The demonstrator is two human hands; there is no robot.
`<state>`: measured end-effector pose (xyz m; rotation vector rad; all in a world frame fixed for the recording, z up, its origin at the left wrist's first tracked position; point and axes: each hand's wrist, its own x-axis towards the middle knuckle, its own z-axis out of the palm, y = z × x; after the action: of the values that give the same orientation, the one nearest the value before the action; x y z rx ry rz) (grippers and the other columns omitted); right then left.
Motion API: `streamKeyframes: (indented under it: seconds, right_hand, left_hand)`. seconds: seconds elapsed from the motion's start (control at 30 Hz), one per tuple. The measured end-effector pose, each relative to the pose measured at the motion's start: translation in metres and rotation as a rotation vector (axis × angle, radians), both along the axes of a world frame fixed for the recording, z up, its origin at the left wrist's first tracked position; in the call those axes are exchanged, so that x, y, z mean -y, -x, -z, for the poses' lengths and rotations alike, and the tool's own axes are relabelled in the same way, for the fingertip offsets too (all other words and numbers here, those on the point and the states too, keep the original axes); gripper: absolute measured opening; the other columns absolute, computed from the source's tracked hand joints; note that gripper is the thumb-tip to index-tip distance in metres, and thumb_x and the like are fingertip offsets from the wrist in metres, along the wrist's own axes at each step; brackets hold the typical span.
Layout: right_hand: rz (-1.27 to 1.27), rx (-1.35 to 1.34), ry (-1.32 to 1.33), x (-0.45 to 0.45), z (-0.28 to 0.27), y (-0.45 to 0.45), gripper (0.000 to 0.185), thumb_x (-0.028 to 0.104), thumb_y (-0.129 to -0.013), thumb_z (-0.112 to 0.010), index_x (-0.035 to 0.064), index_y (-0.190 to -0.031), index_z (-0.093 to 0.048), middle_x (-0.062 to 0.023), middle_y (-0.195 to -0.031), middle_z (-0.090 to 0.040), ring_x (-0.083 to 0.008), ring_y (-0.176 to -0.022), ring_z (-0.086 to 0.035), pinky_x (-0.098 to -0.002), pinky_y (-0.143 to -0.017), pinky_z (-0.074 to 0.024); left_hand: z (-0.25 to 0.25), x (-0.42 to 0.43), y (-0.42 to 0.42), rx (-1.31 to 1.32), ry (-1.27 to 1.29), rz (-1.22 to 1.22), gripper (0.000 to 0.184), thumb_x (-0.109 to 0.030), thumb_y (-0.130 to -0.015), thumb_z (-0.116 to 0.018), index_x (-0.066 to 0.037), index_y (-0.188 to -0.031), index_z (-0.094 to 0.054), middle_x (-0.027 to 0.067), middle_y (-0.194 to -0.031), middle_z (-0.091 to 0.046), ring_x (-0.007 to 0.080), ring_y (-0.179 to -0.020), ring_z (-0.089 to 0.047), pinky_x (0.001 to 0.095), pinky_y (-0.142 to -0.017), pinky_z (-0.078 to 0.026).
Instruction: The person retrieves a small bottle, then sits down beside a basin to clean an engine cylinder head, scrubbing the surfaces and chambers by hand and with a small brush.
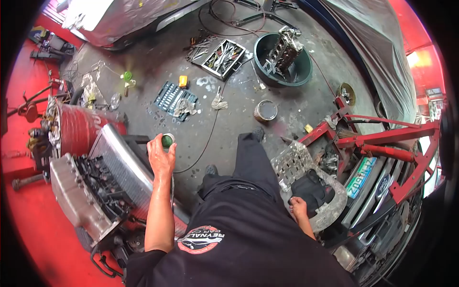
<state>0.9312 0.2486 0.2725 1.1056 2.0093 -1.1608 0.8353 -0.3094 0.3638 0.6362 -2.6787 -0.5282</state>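
My left hand (161, 155) is raised over the floor at centre left, its fingers wrapped round a small round container (167, 140) that looks green inside. On the other side of my body, my right hand (298, 207) is low beside a worn plastic chair (334, 210). Its fingers are curled at the near edge of a black bag or cloth (313, 191) lying on the seat. What those fingers hold, if anything, is too small to make out.
An engine block (286, 50) stands in a dark tub (282, 82). Nearby are a tool tray (224, 58), a blue socket set (167, 98), and a can (266, 111). An engine (79, 191) is at left, a red hoist (382, 134) at right. A hose (210, 136) crosses the floor.
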Motion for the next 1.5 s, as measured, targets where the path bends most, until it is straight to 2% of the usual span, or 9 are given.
streamKeyframes:
  seconds: [0.37, 0.4, 0.43, 0.7, 0.8, 0.97, 1.27, 1.37, 1.5]
  right_hand:
    - [-0.208, -0.340, 0.045, -0.081, 0.048, 0.282, 0.028, 0.023, -0.089, -0.065, 0.0038, -0.110, -0.063, 0.0004, -0.080, -0.060, -0.0082, -0.066, -0.055, -0.0228, -0.051, -0.0437]
    - [-0.215, -0.373, 0.011, -0.086, 0.036, 0.315, 0.030, 0.023, -0.089, -0.065, 0.0037, -0.111, -0.062, -0.0004, -0.082, -0.061, -0.0089, -0.068, -0.056, -0.0228, -0.053, -0.0442]
    - [-0.156, -0.287, 0.010, -0.066, -0.010, 0.358, 0.031, 0.020, -0.089, -0.064, -0.0003, -0.112, -0.064, -0.0075, -0.096, -0.067, -0.0169, -0.085, -0.062, -0.0293, -0.077, -0.0496]
    - [-0.380, -0.337, -0.036, -0.040, -0.040, 0.572, 0.033, 0.025, -0.093, -0.061, 0.0019, -0.117, -0.061, -0.0043, -0.101, -0.066, -0.0118, -0.088, -0.059, -0.0234, -0.069, -0.0445]
    - [-0.465, -0.266, -0.054, -0.007, -0.046, 0.622, 0.035, 0.022, -0.094, -0.061, -0.0018, -0.119, -0.059, -0.0077, -0.110, -0.064, -0.0146, -0.099, -0.060, -0.0259, -0.083, -0.0463]
    - [-0.498, -0.135, -0.075, 0.035, -0.033, 0.715, 0.037, 0.016, -0.094, -0.060, -0.0039, -0.125, -0.055, -0.0120, -0.120, -0.061, -0.0181, -0.111, -0.056, -0.0292, -0.096, -0.0432]
    - [-0.788, -0.569, -0.375, 0.068, 0.136, 0.917, 0.047, 0.030, -0.098, -0.054, -0.0001, -0.134, -0.051, -0.0156, -0.135, -0.053, -0.0241, -0.127, -0.047, -0.0347, -0.109, -0.0315]
    - [-0.924, -0.827, -0.516, 0.068, 0.201, 0.986, 0.048, 0.031, -0.098, -0.053, -0.0005, -0.134, -0.050, -0.0153, -0.137, -0.051, -0.0228, -0.129, -0.045, -0.0339, -0.110, -0.0296]
    - [-0.914, -1.090, -0.527, 0.069, 0.264, 1.040, 0.044, 0.028, -0.098, -0.054, -0.0014, -0.131, -0.053, -0.0137, -0.133, -0.054, -0.0183, -0.120, -0.052, -0.0301, -0.103, -0.0386]
  left_hand:
    - [0.060, -0.055, 0.169, 0.335, -0.080, -0.252, 0.052, -0.020, -0.073, -0.078, 0.001, -0.116, -0.058, 0.0188, -0.107, -0.064, 0.0361, -0.105, -0.054, 0.0430, -0.092, -0.045]
    - [0.057, -0.060, 0.181, 0.358, -0.097, -0.283, 0.052, -0.021, -0.073, -0.077, 0.001, -0.116, -0.058, 0.0190, -0.106, -0.064, 0.0362, -0.105, -0.054, 0.0430, -0.092, -0.045]
    - [0.057, -0.064, 0.193, 0.377, -0.113, -0.320, 0.052, -0.022, -0.074, -0.077, 0.001, -0.115, -0.058, 0.0191, -0.106, -0.064, 0.0363, -0.105, -0.054, 0.0429, -0.092, -0.045]
    - [0.137, -0.078, 0.283, 0.439, -0.191, -0.502, 0.052, -0.020, -0.072, -0.077, 0.000, -0.116, -0.056, 0.0195, -0.104, -0.065, 0.0362, -0.105, -0.055, 0.0432, -0.092, -0.045]
    - [0.182, -0.079, 0.332, 0.541, -0.343, -0.565, 0.053, -0.023, -0.074, -0.074, -0.004, -0.119, -0.054, 0.0206, -0.113, -0.061, 0.0366, -0.112, -0.052, 0.0430, -0.096, -0.044]
    - [0.263, -0.073, 0.435, 0.743, -0.473, -0.581, 0.050, -0.029, -0.076, -0.073, -0.003, -0.114, -0.054, 0.0217, -0.107, -0.063, 0.0376, -0.110, -0.053, 0.0450, -0.095, -0.044]
    - [0.515, -0.042, 0.533, 1.073, -0.302, -0.487, 0.055, -0.042, -0.082, -0.067, -0.002, -0.113, -0.047, 0.0213, -0.108, -0.064, 0.0362, -0.114, -0.053, 0.0460, -0.093, -0.046]
    - [0.601, -0.018, 0.533, 1.061, -0.114, -0.477, 0.061, -0.047, -0.080, -0.068, -0.001, -0.113, -0.047, 0.0204, -0.102, -0.066, 0.0368, -0.098, -0.064, 0.0440, -0.090, -0.049]
    - [0.708, 0.016, 0.524, 0.974, -0.073, -0.656, 0.063, -0.048, -0.080, -0.068, 0.002, -0.112, -0.049, 0.0261, -0.107, -0.065, 0.0403, -0.101, -0.064, 0.0470, -0.087, -0.050]
